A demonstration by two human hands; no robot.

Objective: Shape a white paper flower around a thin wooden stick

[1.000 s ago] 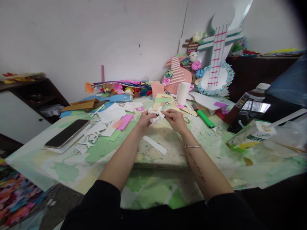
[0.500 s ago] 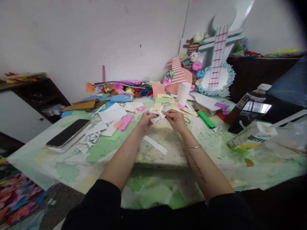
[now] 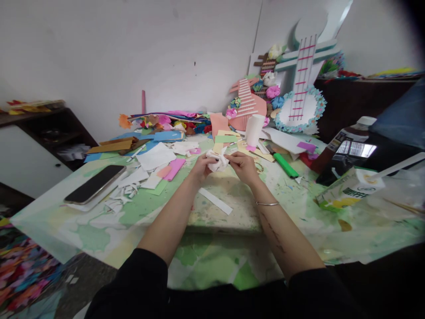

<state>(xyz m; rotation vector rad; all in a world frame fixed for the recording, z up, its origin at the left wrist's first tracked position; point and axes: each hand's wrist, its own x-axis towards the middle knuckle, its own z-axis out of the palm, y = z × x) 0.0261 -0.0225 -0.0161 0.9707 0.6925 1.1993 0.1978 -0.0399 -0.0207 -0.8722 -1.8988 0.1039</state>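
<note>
Over the middle of the table, my left hand (image 3: 201, 168) is closed on a white paper flower (image 3: 218, 162) with curled, folded petals. My right hand (image 3: 244, 167) is at the flower's right side, its fingers pinched on the edge of a petal; the exact grip is partly hidden. Below the hands a white paper strip (image 3: 215, 201) lies flat on the green-stained tabletop. A pair of scissors (image 3: 259, 167) with gold-coloured handles rests just beyond my right wrist, partly covered by it.
A green utility knife (image 3: 284, 165), a juice carton (image 3: 352, 188) and a dark bottle (image 3: 345, 141) stand or lie to the right. On the left are a phone (image 3: 94, 184), paper scraps (image 3: 122, 195) and white sheets (image 3: 156, 156). A white paper roll (image 3: 254, 129) stands behind, near paper-decorated instrument models (image 3: 300, 97).
</note>
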